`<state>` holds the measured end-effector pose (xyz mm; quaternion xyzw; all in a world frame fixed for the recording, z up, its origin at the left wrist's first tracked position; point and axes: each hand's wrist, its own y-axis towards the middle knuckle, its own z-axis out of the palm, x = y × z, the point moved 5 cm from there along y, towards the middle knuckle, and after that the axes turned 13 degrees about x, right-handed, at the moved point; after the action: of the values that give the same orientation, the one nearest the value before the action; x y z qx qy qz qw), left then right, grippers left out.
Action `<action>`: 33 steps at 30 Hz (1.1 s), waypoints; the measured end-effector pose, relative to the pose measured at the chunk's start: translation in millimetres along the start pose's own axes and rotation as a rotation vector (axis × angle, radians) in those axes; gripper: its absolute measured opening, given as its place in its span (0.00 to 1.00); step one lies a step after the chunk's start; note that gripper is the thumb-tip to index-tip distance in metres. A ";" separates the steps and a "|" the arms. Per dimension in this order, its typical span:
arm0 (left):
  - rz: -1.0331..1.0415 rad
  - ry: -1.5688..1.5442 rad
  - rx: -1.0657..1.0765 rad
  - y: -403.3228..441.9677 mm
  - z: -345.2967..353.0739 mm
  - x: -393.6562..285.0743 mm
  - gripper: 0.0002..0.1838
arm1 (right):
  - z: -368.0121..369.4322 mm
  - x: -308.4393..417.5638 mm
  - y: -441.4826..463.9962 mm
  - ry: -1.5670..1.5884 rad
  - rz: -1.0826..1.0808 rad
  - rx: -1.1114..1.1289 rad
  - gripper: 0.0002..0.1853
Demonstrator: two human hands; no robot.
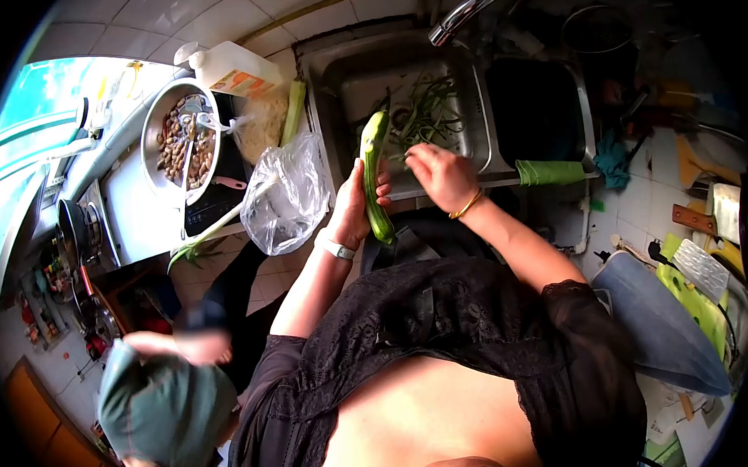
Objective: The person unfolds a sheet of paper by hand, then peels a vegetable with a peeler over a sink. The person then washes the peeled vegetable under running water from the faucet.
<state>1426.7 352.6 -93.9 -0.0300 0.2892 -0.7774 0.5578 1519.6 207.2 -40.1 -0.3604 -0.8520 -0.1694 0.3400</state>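
A long green cucumber-like vegetable stands nearly upright in the picture, with my left hand wrapped round its middle. To the right of it, my right hand is raised at the sink's front edge, its fingers pinched together; what lies between them is too small to make out. Beyond both hands, dark green strips of peel or stalks lie in the left basin of the metal sink.
A clear plastic bag, a steel bowl of brown pieces and a white jug are left of the sink. A green cloth hangs at the right basin's edge. Another person is at the lower left.
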 end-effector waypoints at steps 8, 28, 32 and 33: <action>-0.160 -0.155 0.119 -2.7 10.4 12.1 0.25 | 14.1 -82.2 27.5 -0.089 0.202 0.101 0.11; -0.228 -0.226 0.297 -13.5 31.1 30.2 0.28 | 0.2 -140.3 26.7 -0.004 0.278 0.094 0.15; -0.189 -0.270 0.301 -9.8 32.8 34.4 0.26 | -16.7 -136.0 23.5 0.151 0.305 0.050 0.18; -0.190 -0.275 0.300 -9.5 30.5 35.9 0.26 | -22.5 -123.8 20.3 0.237 0.280 0.008 0.19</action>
<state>1416.4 310.1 -73.9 -0.0797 0.0875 -0.8493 0.5145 1607.8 147.3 -110.1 -0.4517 -0.7480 -0.1583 0.4598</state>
